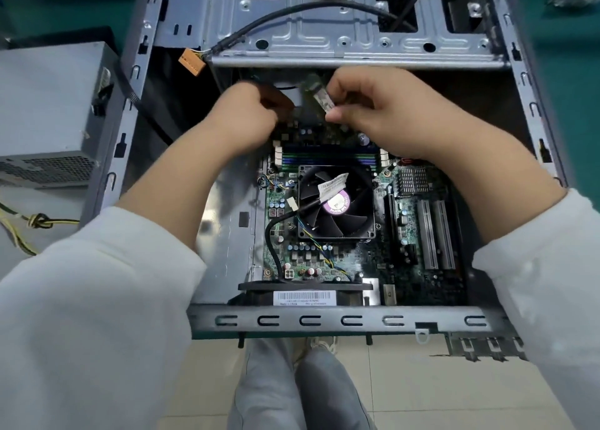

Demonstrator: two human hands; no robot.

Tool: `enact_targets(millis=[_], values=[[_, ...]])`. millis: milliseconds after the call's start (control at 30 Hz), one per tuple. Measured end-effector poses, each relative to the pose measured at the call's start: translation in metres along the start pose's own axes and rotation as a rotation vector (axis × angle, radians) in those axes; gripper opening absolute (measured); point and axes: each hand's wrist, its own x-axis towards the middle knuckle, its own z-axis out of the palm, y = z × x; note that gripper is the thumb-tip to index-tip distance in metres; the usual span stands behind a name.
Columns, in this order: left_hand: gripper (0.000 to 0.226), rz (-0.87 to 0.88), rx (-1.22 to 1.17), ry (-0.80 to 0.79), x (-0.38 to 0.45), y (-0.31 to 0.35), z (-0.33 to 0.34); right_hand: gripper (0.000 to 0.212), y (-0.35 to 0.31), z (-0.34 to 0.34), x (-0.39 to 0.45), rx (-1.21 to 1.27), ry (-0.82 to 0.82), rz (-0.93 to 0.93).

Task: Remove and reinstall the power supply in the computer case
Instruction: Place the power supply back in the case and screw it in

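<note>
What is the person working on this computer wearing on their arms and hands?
Both hands are bare, with no gloves, rings or watch in view on the left hand or the right hand. The left sleeve and the right sleeve are white, of a soft, thick-looking fabric, loose and pushed up so the forearms are uncovered. No markings show on them.

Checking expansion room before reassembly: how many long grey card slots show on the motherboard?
2: the grey slots and stand side by side right of the CPU fan. The right forearm may hide others.

Grey trousers [269,394] and shoes [319,345] above tiled floor [438,394].
</note>
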Motion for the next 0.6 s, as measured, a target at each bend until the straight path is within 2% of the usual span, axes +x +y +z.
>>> enact_targets(millis=[67, 167, 233, 300, 367, 467, 600], values=[[0.031, 0.013, 0.075, -0.023, 0.003, -0.003, -0.002, 0.010, 0.005, 0.003, 0.003, -0.147, -0.011, -0.014], [0.043, 0.066, 0.016, -0.230, -0.001, 0.000, -0.004, 0.023, 0.016, 0.009, 0.009, -0.354, -0.087, 0.060], [0.044, 0.104, -0.006, -0.311, -0.002, 0.001, -0.004, 0.025, 0.017, 0.016, 0.011, -0.356, -0.101, 0.101], [0.034, 0.155, 0.000, -0.292, -0.001, 0.002, -0.002, 0.025, 0.015, 0.023, 0.014, -0.300, -0.100, 0.106], [0.024, 0.163, -0.011, -0.202, 0.001, 0.000, 0.000, 0.026, 0.015, 0.023, 0.015, -0.265, -0.088, 0.116], [0.026, 0.110, -0.021, -0.088, 0.005, -0.006, 0.004, 0.033, 0.018, 0.011, 0.011, -0.269, -0.063, 0.214], [0.027, 0.094, -0.090, -0.115, 0.006, -0.010, 0.005, 0.026, 0.029, -0.002, 0.004, -0.348, -0.015, 0.313]])
